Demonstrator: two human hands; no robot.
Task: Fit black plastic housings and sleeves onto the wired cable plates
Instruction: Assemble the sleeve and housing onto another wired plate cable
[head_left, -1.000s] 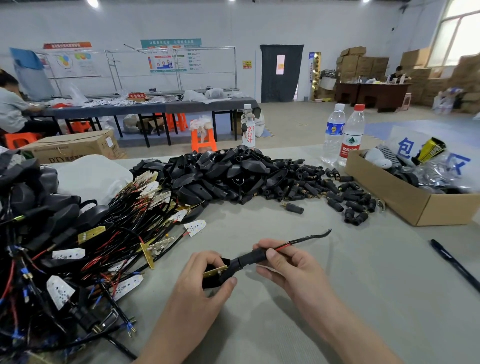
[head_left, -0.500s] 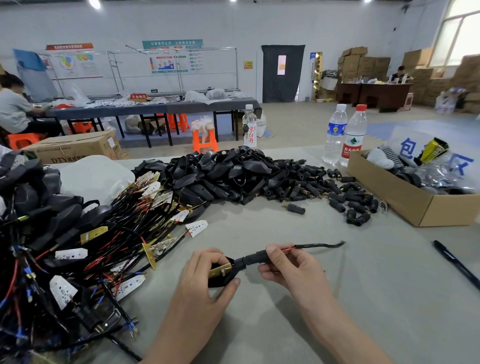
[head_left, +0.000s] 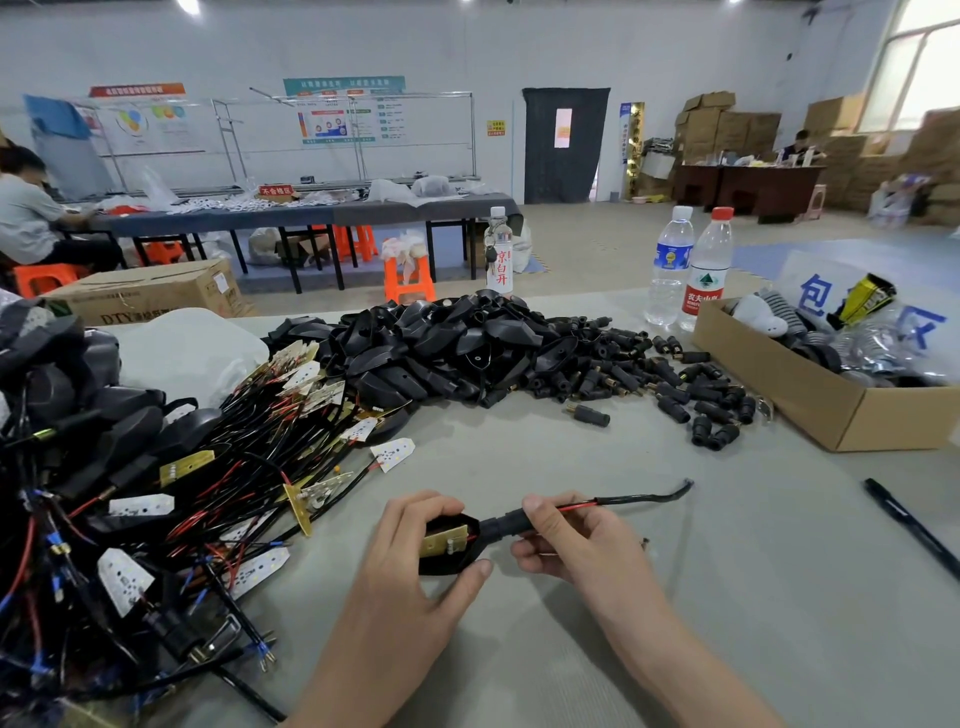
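My left hand (head_left: 410, 545) grips a black plastic housing (head_left: 454, 558) with a gold-coloured cable plate (head_left: 443, 540) sitting in it. My right hand (head_left: 569, 540) pinches the black sleeve (head_left: 501, 526) at the housing's neck and the red and black cable (head_left: 634, 498) that runs out to the right. A heap of black housings (head_left: 436, 343) lies at the table's middle back, with loose black sleeves (head_left: 675, 384) to its right. Wired cable plates (head_left: 249, 467) are piled on the left.
An open cardboard box (head_left: 810, 395) stands at the right, two water bottles (head_left: 691, 270) behind it. A black pen (head_left: 909, 525) lies at the right edge. A white bag (head_left: 192, 353) sits behind the wires. A person sits at a far table on the left.
The plate has gone deeper into the housing and the sleeve now meets its neck. Both hands shifted slightly right, and the cable's free end swung up and to the right.
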